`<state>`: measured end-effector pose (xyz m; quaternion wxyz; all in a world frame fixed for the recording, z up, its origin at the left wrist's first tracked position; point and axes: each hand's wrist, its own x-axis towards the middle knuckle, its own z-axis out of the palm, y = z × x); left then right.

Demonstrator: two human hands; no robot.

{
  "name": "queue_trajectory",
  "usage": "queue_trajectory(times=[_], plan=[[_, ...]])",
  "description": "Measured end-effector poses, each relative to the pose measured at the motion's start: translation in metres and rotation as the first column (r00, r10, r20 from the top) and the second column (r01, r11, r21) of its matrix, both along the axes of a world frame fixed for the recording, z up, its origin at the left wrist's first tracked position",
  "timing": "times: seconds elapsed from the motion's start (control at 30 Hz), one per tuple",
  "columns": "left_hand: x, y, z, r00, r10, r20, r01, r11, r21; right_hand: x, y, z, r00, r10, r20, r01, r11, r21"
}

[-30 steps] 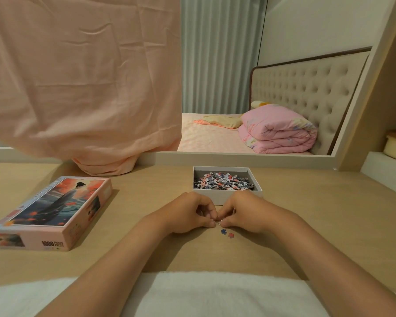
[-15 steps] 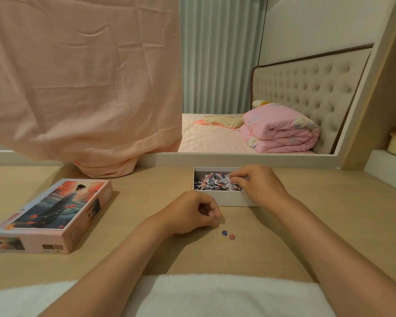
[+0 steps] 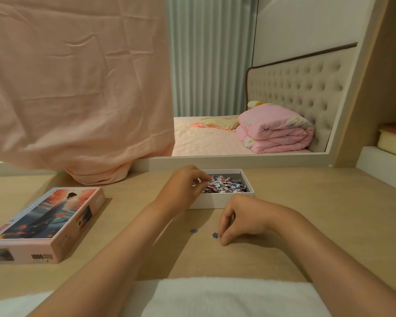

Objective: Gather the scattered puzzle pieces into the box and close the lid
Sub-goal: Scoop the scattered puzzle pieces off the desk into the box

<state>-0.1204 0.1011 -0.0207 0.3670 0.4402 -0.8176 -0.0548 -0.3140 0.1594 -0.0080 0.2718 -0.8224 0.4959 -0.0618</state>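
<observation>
The wooden table carries everything. The printed lid lies flat at its left side, well apart from the box, which stands open near the middle with a heap of puzzle pieces inside.

The left hand hangs over the box's left end. Its fingers are curled down at the heap, and it cannot be told whether they hold pieces or have let them go. The right hand rests on the table in front of the box, fingers bent with their tips on the wood. They are just beside one blue piece, and whether they already pinch anything cannot be told. A second blue piece lies a little to its left, untouched.

The gathering looks nearly finished, and the risks lie with the smallest things:

- **Flat pieces:** a piece this thin may slide away under a fingertip instead of lifting, possibly toward the white cloth at the near edge, where it would be easy to lose.
- **Left wrist:** it lies close over the box wall, so a careless pull back could nudge the light box or flick pieces out.
- **Lid:** if it is fitted while pieces sit high along the rim, it could jam or crease them.
</observation>
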Motion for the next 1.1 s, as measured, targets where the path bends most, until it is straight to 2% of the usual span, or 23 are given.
queue_trajectory(times=[0.07, 0.23, 0.33, 0.5, 0.67, 0.73, 0.83, 0.93, 1.0, 1.1], plan=[[0.006, 0.014, -0.001, 0.998, -0.051, 0.044, 0.050, 0.999, 0.015, 0.000, 0.000, 0.001, 1.000, 0.009, 0.004, -0.009, 1.000, 0.018], [0.029, 0.030, -0.012, 0.947, -0.164, 0.276, 0.072, 0.946, 0.315, 0.002, -0.001, 0.002, 0.995, -0.044, 0.085, 0.039, 0.997, 0.061], [0.037, 0.031, -0.019, 0.949, -0.185, 0.257, 0.083, 0.929, 0.361, 0.006, -0.003, -0.002, 0.988, -0.067, 0.140, 0.057, 0.996, 0.074], [0.037, 0.032, -0.021, 0.950, -0.241, 0.198, 0.155, 0.916, 0.369, 0.011, -0.004, -0.007, 0.999, -0.004, 0.046, 0.005, 1.000, -0.008], [0.035, 0.034, -0.020, 0.928, -0.229, 0.294, 0.116, 0.927, 0.357, 0.011, -0.004, -0.006, 0.999, 0.005, 0.042, -0.005, 1.000, -0.008], [0.034, 0.035, -0.020, 0.936, -0.227, 0.271, 0.128, 0.932, 0.340, 0.009, -0.005, -0.005, 0.996, -0.038, 0.078, 0.039, 0.999, -0.011], [0.029, 0.032, -0.015, 0.983, -0.157, 0.096, 0.127, 0.957, 0.261, 0.005, -0.016, -0.002, 0.919, -0.205, 0.337, 0.266, 0.953, -0.146], [0.024, 0.021, -0.004, 0.996, -0.072, -0.044, 0.077, 0.987, 0.140, 0.002, -0.030, 0.003, 0.803, -0.327, 0.498, 0.530, 0.775, -0.345], [0.018, 0.012, 0.002, 0.999, -0.032, -0.030, 0.034, 0.997, 0.067, 0.001, -0.036, 0.005, 0.789, -0.391, 0.474, 0.589, 0.701, -0.402], [0.009, -0.002, -0.001, 0.999, 0.052, 0.012, -0.052, 0.999, -0.004, -0.005, -0.043, -0.004, 0.859, -0.431, 0.277, 0.512, 0.723, -0.464]])
